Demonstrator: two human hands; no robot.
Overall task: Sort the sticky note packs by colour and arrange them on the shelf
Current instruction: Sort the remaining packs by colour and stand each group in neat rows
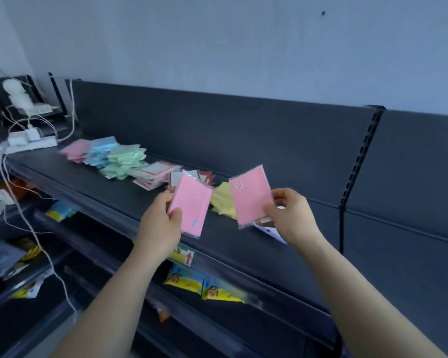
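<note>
- Left hand (pixel 161 226): closed on the lower left edge of the left pink pack (pixel 192 202), thumb on the face and fingers behind. The pack is held tilted above the shelf (pixel 243 244).
- Right hand (pixel 290 215): pinches the lower right edge of the right pink pack (pixel 250 195), thumb on the face. This pack is also held clear of the shelf and stands nearly upright.
- Between the two hands, behind the held packs, the yellow packs (pixel 224 200) lie on the shelf. Just below the right hand a white pack (pixel 269 232) shows in part.
- Well beyond the left hand, up and to its left, lie the pink pile (pixel 75 151), the blue pile (pixel 101 151) and the green pile (pixel 124 161). The red-bordered packs (pixel 154 174) lie nearer that hand.
- Handling (judged): the packs look thin, light and film-wrapped. Each stays flat when held by one edge, so it is fairly stiff. The wrap is probably slippery, so an edge pinch with thumb opposed to fingers suits it best. Breakage is unlikely, though corners may crease.
- Hidden or unclear:
  - The fingers behind both packs are out of sight.
  - Whether each hand holds one pack or several cannot be told.
  - The small printed mark on each pack is unreadable.
  - The far piles are blurred, so their counts are uncertain.
  - The yellow packs are partly covered.
</note>
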